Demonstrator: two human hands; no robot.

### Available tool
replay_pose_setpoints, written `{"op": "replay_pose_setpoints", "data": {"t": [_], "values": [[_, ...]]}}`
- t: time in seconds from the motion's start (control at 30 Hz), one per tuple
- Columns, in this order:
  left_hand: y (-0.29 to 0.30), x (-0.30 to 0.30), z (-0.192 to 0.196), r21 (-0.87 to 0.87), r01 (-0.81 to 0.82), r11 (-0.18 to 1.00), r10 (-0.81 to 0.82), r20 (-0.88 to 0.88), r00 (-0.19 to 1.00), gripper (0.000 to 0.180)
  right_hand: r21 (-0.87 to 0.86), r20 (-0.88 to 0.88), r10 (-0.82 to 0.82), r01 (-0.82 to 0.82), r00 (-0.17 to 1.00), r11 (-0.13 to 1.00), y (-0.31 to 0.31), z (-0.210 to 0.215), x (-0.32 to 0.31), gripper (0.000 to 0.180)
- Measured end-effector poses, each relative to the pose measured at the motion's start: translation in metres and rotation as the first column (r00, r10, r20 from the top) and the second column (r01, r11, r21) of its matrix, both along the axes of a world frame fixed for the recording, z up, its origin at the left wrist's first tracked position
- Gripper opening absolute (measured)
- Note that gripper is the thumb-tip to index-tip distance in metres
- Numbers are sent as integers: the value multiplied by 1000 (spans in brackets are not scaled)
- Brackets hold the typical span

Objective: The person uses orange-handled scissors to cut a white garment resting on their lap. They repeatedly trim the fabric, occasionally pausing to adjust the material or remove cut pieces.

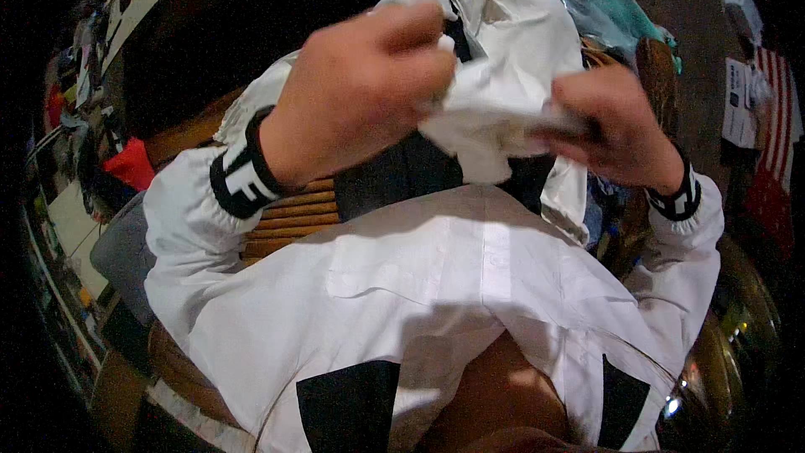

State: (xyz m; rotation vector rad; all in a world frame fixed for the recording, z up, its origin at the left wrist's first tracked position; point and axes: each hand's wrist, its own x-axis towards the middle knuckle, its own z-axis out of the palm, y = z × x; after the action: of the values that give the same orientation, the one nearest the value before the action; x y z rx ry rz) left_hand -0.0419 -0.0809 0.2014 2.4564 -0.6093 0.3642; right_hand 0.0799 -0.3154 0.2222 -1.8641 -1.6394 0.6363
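A white cloth garment [524,33] with gathered edges and a small label lies over my lap and hangs in folds between my hands. My left hand [360,92] is closed, with the fingers curled round a bunched part of the white garment. To the right, my right hand [612,122] is closed too, smeared by motion. A slim dark thing [579,127] shows at its fingers beside a stretched, blurred fold of the cloth. What kind of thing it is cannot be made out.
A wooden slatted seat [293,216] shows under the cloth on the left. Behind the garment at the right lies a clear and green plastic bag [599,8]. Farther right are a white box [740,101] and red-and-white striped cloth [776,101]. Something red [130,164] lies at left.
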Motion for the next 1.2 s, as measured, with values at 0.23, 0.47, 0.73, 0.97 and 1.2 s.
{"op": "replay_pose_setpoints", "data": {"t": [0.23,0.47,0.73,0.97,1.2], "values": [[-1,12,12,-183,-107,977,177,419,890,20,554,480,-470,159,741,817,14,-5,39,22],[-53,5,-112,-35,-361,932,363,45,931,19,207,53,-686,664,726,719,2,-110,-1,41],[-83,-19,-157,-51,-513,857,502,-144,853,33,-150,68,-787,786,613,599,-44,-153,-114,46],[-77,-1,-140,-260,-518,815,470,-226,853,32,-271,145,-725,732,673,625,-36,-154,-97,48],[-70,-11,-135,-499,-636,588,600,-258,757,28,-498,-330,-788,614,519,613,-69,-143,-92,23]]}}
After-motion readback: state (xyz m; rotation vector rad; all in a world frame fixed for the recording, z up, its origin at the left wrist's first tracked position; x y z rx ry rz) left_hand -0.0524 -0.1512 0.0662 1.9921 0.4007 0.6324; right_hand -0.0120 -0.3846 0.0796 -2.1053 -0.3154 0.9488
